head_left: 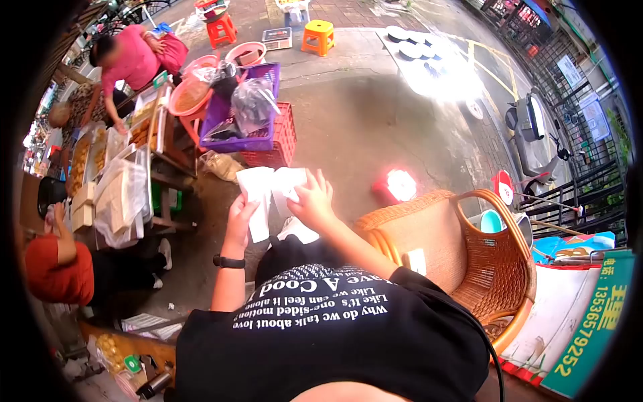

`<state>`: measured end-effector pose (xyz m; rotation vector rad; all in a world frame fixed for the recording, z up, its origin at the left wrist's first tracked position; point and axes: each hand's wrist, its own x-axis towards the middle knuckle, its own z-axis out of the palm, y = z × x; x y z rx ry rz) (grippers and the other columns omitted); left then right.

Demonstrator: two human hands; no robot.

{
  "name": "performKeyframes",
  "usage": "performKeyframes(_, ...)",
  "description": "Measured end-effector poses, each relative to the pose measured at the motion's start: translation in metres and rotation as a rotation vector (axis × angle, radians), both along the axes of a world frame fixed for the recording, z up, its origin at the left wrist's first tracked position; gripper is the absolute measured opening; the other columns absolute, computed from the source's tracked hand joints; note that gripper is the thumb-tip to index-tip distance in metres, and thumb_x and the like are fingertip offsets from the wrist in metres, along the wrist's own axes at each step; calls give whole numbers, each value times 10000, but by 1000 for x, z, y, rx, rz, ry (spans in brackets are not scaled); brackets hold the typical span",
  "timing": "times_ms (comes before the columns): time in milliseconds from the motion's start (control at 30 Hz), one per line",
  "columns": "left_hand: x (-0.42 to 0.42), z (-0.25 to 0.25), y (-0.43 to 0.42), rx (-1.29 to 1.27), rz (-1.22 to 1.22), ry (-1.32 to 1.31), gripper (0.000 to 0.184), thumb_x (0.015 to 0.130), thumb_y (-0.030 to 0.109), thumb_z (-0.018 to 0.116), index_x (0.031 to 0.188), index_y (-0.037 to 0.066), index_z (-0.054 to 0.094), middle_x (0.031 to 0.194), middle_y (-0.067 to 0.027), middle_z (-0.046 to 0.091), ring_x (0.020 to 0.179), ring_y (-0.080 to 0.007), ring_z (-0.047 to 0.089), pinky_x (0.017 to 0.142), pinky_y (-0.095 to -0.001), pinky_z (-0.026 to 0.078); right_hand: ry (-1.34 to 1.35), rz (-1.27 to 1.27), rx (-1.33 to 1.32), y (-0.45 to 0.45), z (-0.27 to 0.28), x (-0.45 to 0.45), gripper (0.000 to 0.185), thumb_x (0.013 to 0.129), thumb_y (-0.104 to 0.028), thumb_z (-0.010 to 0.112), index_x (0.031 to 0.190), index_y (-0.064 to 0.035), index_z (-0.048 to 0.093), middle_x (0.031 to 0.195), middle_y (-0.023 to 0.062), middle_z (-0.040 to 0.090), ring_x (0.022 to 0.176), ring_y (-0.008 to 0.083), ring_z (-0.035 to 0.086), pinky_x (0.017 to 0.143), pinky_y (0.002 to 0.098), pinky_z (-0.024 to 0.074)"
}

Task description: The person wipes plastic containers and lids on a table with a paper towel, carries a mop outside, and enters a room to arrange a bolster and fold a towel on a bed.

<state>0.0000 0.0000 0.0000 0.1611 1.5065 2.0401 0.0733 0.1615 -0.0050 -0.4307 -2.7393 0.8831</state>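
Observation:
In front of my chest, both hands are raised over a piece of white paper (pixel 258 191). My left hand (pixel 240 218), with a dark band on its wrist, pinches the left part, which hangs down in a long strip. My right hand (pixel 315 199) grips the right part (pixel 287 179) with thumb and fingers; some of its fingers stick out. Whether the two parts are one folded sheet or separate sheets, I cannot tell. Bright light washes out any print. Below the hands, a white shoe or cloth (pixel 298 231) shows by my dark trousers.
A wicker armchair (pixel 492 268) stands close at my right. Ahead left, a purple crate (pixel 268 137) rests on a red crate (pixel 284 127). Food trays line a stall (pixel 144 161) at left, with a person in pink (pixel 137 57) and one in red (pixel 63 271). A scooter (pixel 536 130) is parked right.

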Motion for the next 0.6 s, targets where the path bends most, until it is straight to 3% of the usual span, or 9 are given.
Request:
performKeyframes(67,-4,-10,16,17,-24,10,212,749,96,481,941,8,478,827,-35,533,735,-102,513,675,-231,411,119,-112,152,22,-1,7,241,595,-247,577,772,-84,603,1188,204,326,1133,403,224,860,532,217)
performKeyframes(133,-64,-33,63,-141,-26,-16,190,743,84,487,920,15,482,806,-23,527,710,-89,501,648,-225,416,-57,-164,25,90,-47,-44,278,588,-276,576,754,-54,601,1161,202,357,1106,403,266,834,510,250)
performKeyframes(200,-125,-70,162,-43,-110,46,198,735,69,498,925,15,482,811,-22,523,722,-91,501,661,-225,415,69,-231,125,209,-52,-73,288,613,-296,556,730,-36,595,961,198,510,1004,386,399,861,447,295)
performKeyframes(300,-179,-84,271,-110,-317,74,237,731,76,503,952,-2,475,856,-30,523,767,-105,509,689,-234,414,-53,-445,-285,305,-73,-82,254,630,-231,520,744,-12,583,762,201,552,786,362,496,831,402,346)
performKeyframes(367,-206,-53,343,-102,-441,162,264,730,87,499,969,-20,469,871,-35,527,788,-110,507,693,-234,414,14,-519,-177,341,-64,-99,254,640,-249,518,767,-42,592,815,229,541,850,405,470,836,420,334)
performKeyframes(400,-221,-49,382,-212,-576,184,283,727,94,496,979,-30,465,866,-36,527,786,-110,506,686,-232,417,-14,-549,-31,366,-56,-103,260,642,-260,519,784,-55,594,861,237,524,888,422,443,843,434,321)
performKeyframes(467,-242,-31,450,-153,-701,214,263,729,113,494,952,-23,479,841,-35,527,745,-97,506,658,-231,419,-62,-599,216,401,-51,-126,274,647,-280,520,818,-80,598,954,254,490,964,456,388,855,464,296)
performKeyframes(567,-260,-23,547,-191,-912,211,246,731,126,491,929,-22,487,823,-32,526,725,-88,504,638,-228,416,-199,-833,104,458,-47,-136,290,660,-311,512,868,-128,597,1088,250,404,1064,486,262,865,507,256)
performKeyframes(600,-262,-20,576,-206,-977,198,242,732,129,490,922,-22,489,819,-31,526,721,-86,503,633,-227,415,-396,-889,20,484,-43,-135,318,685,-348,483,940,-186,582,1197,226,319,1126,442,206,901,483,214)
